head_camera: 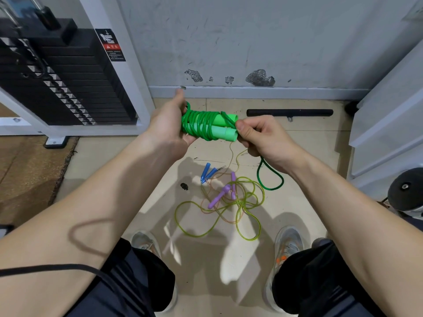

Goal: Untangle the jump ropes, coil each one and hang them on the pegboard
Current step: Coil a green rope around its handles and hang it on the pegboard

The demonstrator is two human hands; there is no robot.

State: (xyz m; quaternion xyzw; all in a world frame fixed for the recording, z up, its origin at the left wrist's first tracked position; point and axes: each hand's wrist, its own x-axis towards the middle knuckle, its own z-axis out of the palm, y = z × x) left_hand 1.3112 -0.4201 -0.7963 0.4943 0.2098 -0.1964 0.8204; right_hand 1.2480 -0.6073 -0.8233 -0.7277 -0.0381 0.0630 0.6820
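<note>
We hold the green rope (206,124) in front of us, above the floor (297,143) and close to the wall (251,42). Its cord is wound many times around its two light green handles (225,128), which lie side by side and point to our right. Our left hand (167,124) is closed around the left end of this bundle, thumb pointing up and away from us. Our right hand (263,138) pinches the cord just beside the handle ends, thumb and fingers shut on it. From under that hand a loose loop (271,177) of the same green cord hangs down in the air.

On the floor below, between our shoes (288,245), lie the other ropes in a tangle. A yellow-green rope (240,209) spreads in wide loops, with two purple handles (219,195) lying on it near the middle of the heap. A thin orange rope (238,163) runs through the same heap and up toward our right hand; two blue handles (207,172) lie together at the upper left of the tangle. We cannot tell which cord joins which handles. A small black object (184,186) sits on the floor just left of the blue handles.

A black bar (289,112) lies on the floor along the wall. To our left stands a weight stack (64,83) in a white frame.
</note>
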